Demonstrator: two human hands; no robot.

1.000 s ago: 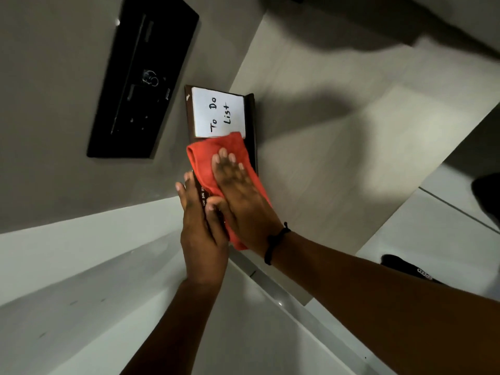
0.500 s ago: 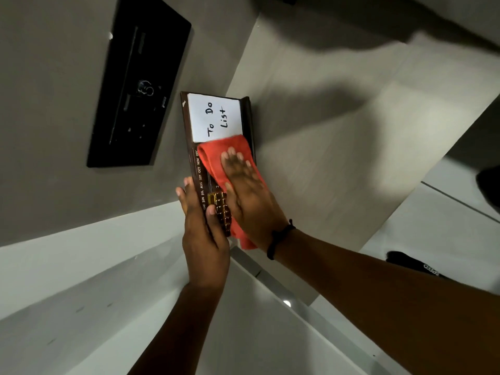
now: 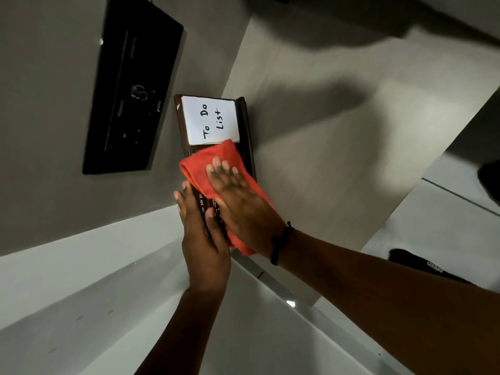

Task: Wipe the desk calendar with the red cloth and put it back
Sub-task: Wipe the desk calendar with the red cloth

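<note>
The dark brown desk calendar (image 3: 244, 123) lies in the middle of the view, with a white "To Do List" note on its far end and month names along its left edge. My left hand (image 3: 201, 234) grips the calendar's near end, thumb on its face. My right hand (image 3: 238, 198) lies flat on the red cloth (image 3: 213, 158) and presses it onto the calendar's middle. The cloth's far edge touches the note's lower edge. The calendar's near half is hidden under both hands and the cloth.
A black flat panel (image 3: 132, 87) sits to the left on the grey surface (image 3: 40, 144). A lighter beige surface (image 3: 338, 171) stretches right of the calendar. White ledges (image 3: 81, 293) run below. A black object with white lettering (image 3: 422, 263) lies at the right.
My right hand slid the red cloth left across the calendar, covering the month strip and gold blocks that showed half a second ago. My left hand kept its grip.
</note>
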